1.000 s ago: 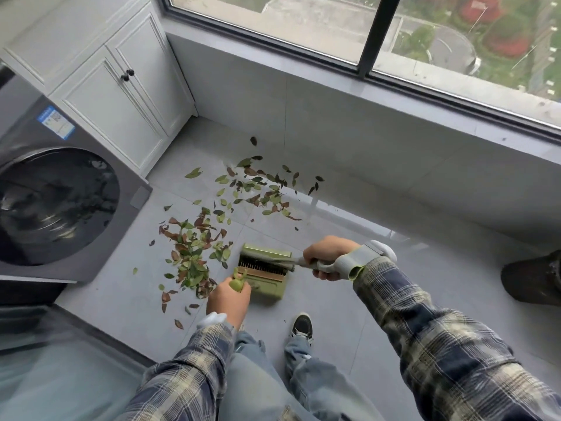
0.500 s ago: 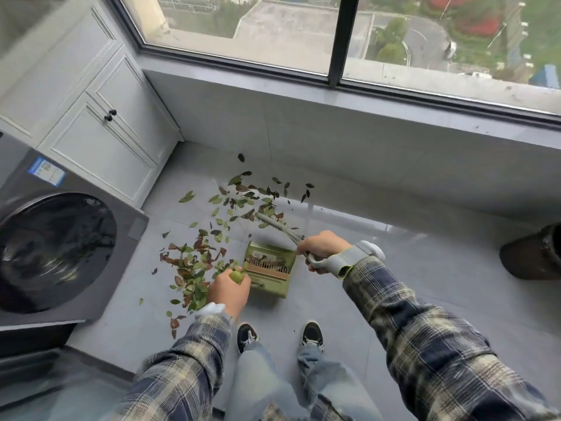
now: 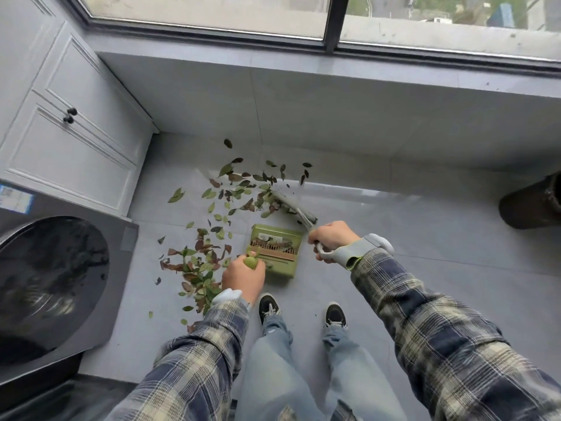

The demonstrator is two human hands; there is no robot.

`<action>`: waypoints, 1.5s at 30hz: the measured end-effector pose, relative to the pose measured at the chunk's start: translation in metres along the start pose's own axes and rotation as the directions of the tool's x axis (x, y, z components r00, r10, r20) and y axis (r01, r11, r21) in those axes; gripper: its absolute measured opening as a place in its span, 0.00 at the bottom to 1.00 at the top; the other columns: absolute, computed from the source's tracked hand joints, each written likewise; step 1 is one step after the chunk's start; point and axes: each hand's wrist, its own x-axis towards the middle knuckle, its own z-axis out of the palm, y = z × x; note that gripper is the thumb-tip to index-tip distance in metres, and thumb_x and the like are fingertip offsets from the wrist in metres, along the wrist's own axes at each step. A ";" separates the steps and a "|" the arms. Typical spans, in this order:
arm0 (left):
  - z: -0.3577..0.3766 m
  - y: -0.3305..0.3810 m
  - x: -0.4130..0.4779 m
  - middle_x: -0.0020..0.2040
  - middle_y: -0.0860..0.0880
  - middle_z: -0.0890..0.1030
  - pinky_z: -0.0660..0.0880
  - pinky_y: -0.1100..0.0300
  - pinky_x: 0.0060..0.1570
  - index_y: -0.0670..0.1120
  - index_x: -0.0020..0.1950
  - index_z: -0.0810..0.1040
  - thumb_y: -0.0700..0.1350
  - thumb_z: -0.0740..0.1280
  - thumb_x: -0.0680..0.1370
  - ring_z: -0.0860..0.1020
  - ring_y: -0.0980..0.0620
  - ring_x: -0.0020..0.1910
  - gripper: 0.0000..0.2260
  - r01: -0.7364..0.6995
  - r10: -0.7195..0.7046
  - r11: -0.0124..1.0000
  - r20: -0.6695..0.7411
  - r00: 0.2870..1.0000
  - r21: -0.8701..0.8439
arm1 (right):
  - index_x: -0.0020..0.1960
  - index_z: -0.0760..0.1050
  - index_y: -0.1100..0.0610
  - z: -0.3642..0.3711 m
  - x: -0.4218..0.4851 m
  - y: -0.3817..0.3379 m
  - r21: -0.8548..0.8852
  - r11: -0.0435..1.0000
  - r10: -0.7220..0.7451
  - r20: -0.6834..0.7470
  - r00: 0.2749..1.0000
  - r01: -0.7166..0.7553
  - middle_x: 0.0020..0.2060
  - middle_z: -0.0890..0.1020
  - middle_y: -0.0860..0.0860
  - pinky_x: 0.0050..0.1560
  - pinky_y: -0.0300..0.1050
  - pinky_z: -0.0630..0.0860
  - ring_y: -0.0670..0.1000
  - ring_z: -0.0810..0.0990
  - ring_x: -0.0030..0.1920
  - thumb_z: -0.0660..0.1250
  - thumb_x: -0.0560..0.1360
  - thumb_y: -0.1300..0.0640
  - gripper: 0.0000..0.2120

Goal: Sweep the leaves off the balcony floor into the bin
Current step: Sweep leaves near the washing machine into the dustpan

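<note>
- Head view, hands: left hand curled round the green handle end of the dustpan; right hand clenched on the pale handle of the broom; the hands are apart, with the dustpan between them.
- Head view, tools: dustpan stands on the grey tiled floor, just ahead of the person's shoes; a few leaves lie behind its comb teeth; broom head lies beyond the dustpan, touching the far leaves.
- Head view, leaves: scattered on the floor left of the dustpan and ahead of it, toward the wall.
- Head view, surroundings: washing machine and white cabinet at left; dark container at the right edge, well apart from the leaves; window above.
</note>
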 end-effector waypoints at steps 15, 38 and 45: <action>0.003 0.028 0.040 0.36 0.49 0.77 0.71 0.60 0.38 0.49 0.44 0.77 0.49 0.66 0.77 0.76 0.46 0.37 0.05 -0.052 0.048 0.994 0.038 0.998 0.091 | 0.39 0.76 0.61 0.011 0.047 -0.048 -0.118 0.989 -0.093 -0.066 0.994 0.085 0.31 0.75 0.55 0.36 0.47 0.76 0.53 0.73 0.28 0.67 0.73 0.67 0.05; 0.012 0.026 0.045 0.29 0.51 0.73 0.75 0.57 0.37 0.49 0.34 0.71 0.51 0.67 0.75 0.76 0.43 0.35 0.12 -0.072 0.077 0.990 -0.032 0.997 0.124 | 0.44 0.77 0.63 0.002 0.044 -0.037 -0.241 0.966 -0.081 0.076 0.994 0.097 0.28 0.76 0.56 0.24 0.39 0.73 0.54 0.75 0.24 0.67 0.74 0.66 0.01; 0.011 0.025 0.049 0.31 0.49 0.76 0.76 0.57 0.37 0.50 0.39 0.76 0.51 0.67 0.74 0.76 0.44 0.35 0.07 -0.097 0.103 0.989 -0.054 0.993 0.110 | 0.61 0.71 0.58 0.016 0.065 -0.019 0.049 0.994 0.092 0.144 0.985 -0.100 0.41 0.72 0.58 0.27 0.44 0.79 0.54 0.75 0.30 0.64 0.77 0.68 0.14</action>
